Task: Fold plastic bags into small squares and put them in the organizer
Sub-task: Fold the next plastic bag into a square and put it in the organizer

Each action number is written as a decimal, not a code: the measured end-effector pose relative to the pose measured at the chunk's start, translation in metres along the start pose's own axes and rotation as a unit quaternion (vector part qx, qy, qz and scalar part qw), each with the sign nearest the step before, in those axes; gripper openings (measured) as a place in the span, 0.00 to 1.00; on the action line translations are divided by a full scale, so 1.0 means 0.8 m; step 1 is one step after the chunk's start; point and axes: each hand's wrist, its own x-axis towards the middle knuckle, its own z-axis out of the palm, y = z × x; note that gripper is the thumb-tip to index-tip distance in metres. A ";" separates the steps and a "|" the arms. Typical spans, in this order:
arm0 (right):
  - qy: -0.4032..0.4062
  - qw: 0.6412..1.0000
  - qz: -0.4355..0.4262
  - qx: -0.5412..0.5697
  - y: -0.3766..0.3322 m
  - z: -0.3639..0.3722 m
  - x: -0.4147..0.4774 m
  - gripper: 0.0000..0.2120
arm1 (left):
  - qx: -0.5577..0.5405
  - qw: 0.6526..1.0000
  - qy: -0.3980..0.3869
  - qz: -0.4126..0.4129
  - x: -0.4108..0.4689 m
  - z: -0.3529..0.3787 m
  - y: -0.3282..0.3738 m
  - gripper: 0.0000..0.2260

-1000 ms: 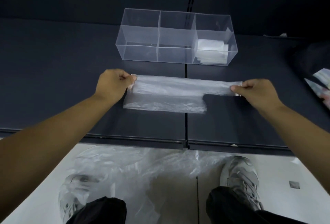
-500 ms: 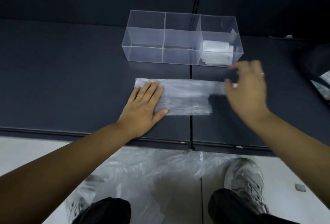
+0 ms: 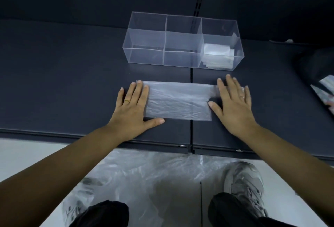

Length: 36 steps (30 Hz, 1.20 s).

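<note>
A translucent plastic bag folded into a long strip lies flat on the dark bench, just before the clear three-compartment organizer. The left hand and right hand, fingers spread, press its ends. Bare bench extends leftward.

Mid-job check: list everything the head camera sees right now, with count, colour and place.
Plastic bag: one, clear, folded flat into a strip on the table, between the hands.
Organizer: one, clear, three compartments, behind the bag.
Folded bags: a small whitish stack, right compartment; count unclear.
Table: dark.
Loose plastic: clear heap on the floor.
Shoes: two, grey.
Left hand: flat on the bag's left end, ring.
Right hand: flat on its right end, ring.
</note>
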 end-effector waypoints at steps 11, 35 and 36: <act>-0.008 0.984 -0.115 0.135 -0.026 -0.016 -0.034 0.01 | -0.089 0.983 0.019 0.159 -0.012 0.003 0.034 0.38; -0.014 0.922 0.012 0.388 -0.029 -0.023 -0.020 0.04 | -0.265 0.955 0.124 0.043 -0.036 -0.027 0.016 0.06; -0.040 0.903 0.041 0.425 -0.026 -0.026 -0.012 0.04 | -0.304 0.945 0.125 0.001 -0.036 -0.030 0.004 0.05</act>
